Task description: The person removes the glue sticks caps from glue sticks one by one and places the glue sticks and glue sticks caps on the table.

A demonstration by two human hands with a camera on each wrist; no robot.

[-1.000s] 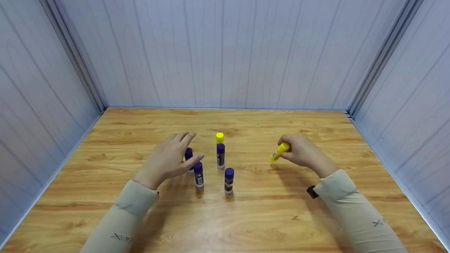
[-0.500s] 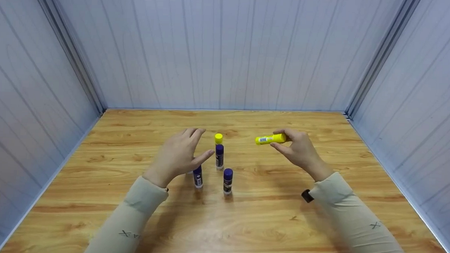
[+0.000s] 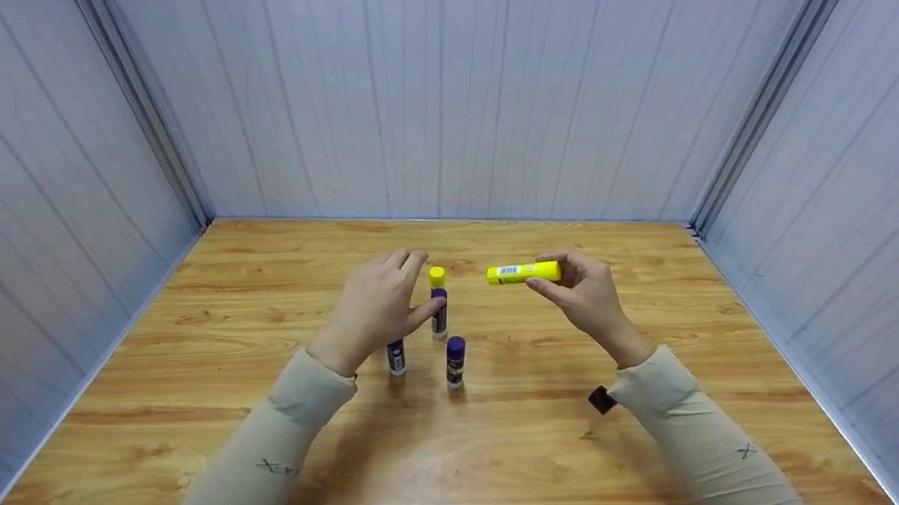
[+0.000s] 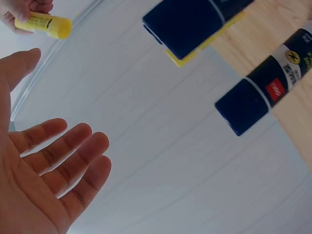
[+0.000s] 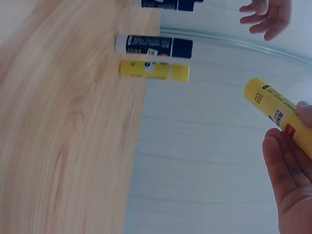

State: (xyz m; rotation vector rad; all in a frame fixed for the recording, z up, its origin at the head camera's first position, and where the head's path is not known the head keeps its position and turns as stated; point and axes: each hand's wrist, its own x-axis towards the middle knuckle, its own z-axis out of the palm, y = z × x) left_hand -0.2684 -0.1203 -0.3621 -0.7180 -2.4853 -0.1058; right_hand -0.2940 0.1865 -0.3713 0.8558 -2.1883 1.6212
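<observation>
In the head view my right hand [image 3: 586, 298] pinches a yellow glue stick [image 3: 523, 273] near one end, lying almost level above the table. Its other end points toward my left hand [image 3: 377, 302]. That left hand hovers with extended fingers over the standing glue sticks and holds nothing; the left wrist view shows its bare palm [image 4: 29, 185]. A dark blue glue stick [image 3: 439, 323] stands by its thumb, with a second yellow glue stick [image 3: 437, 276] just behind. Partly covered by the hand is another blue glue stick [image 3: 396, 359]. One more blue glue stick [image 3: 455, 361] stands nearer the front.
The wooden table [image 3: 525, 449] carries the upright glue sticks around its middle. A pale panel wall [image 3: 455, 103] closes off the back, and similar walls rise on the left and right sides.
My right hand has lifted the yellow glue stick, turned it from slanted to nearly level and carried it leftward. My left hand has moved right, now covering a blue glue stick seen earlier.
</observation>
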